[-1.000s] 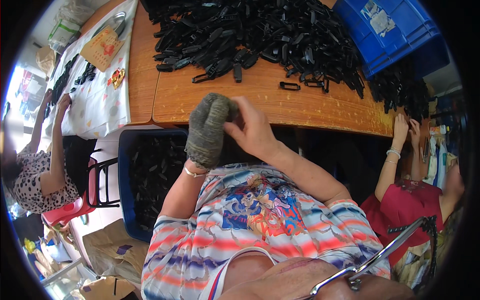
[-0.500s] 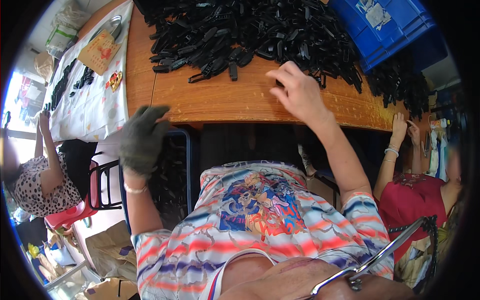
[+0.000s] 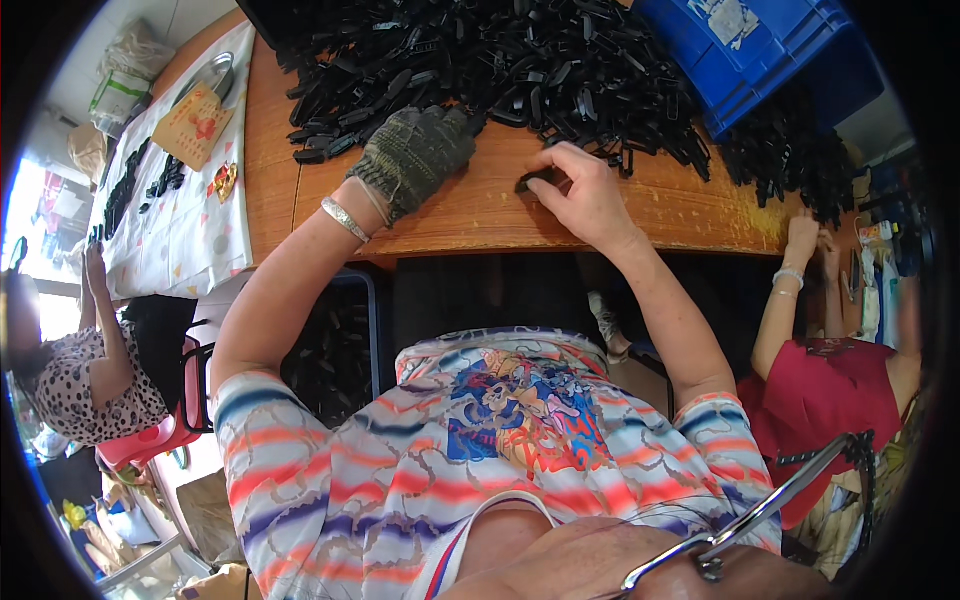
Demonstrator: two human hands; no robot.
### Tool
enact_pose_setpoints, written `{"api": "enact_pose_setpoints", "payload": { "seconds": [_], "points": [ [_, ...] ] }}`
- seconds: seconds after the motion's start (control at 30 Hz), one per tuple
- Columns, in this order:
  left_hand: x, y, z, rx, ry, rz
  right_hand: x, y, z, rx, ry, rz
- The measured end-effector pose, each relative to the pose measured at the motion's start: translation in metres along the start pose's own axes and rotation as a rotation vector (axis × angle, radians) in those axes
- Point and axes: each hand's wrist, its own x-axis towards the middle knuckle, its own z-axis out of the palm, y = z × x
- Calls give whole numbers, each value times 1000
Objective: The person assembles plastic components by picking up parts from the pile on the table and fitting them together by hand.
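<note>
A large heap of black plastic clip-like parts (image 3: 540, 75) covers the far side of the wooden table (image 3: 340, 215). My left hand (image 3: 415, 160), in a dark grey knit glove, reaches to the heap's near edge. Its fingers are curled by the black pieces, and what they close on, if anything, is hidden. Bare and nearer the table's front edge, my right hand (image 3: 590, 200) pinches a small black plastic part (image 3: 530, 182) between thumb and forefinger, just above the wood.
Tilted over the heap's right side is a blue plastic crate (image 3: 750, 60). A dark bin (image 3: 335, 350) of black parts stands below the table at left. One person (image 3: 90, 380) sits by a cloth-covered table (image 3: 200, 230) at left; another (image 3: 820, 390) works at right.
My left hand has moved from the table's front left edge up and right to the heap. My right hand has come down slightly, and a small black part now shows in its fingers.
</note>
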Motion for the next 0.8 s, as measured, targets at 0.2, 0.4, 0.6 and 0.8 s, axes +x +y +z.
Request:
{"api": "enact_pose_setpoints", "payload": {
  "seconds": [0.2,0.4,0.6,0.8],
  "points": [
    [-16,15,-7,-770,95,-323,-12,-6,0,-557,62,-85],
    [-32,60,-17,-1597,195,-956,-7,-28,16,22,89,0],
    [-36,78,-18,-1854,444,-943,-8,-49,51,385,216,38],
    [-45,76,-9,-1735,379,-944,-2,-47,60,337,217,-26]
  ]
}}
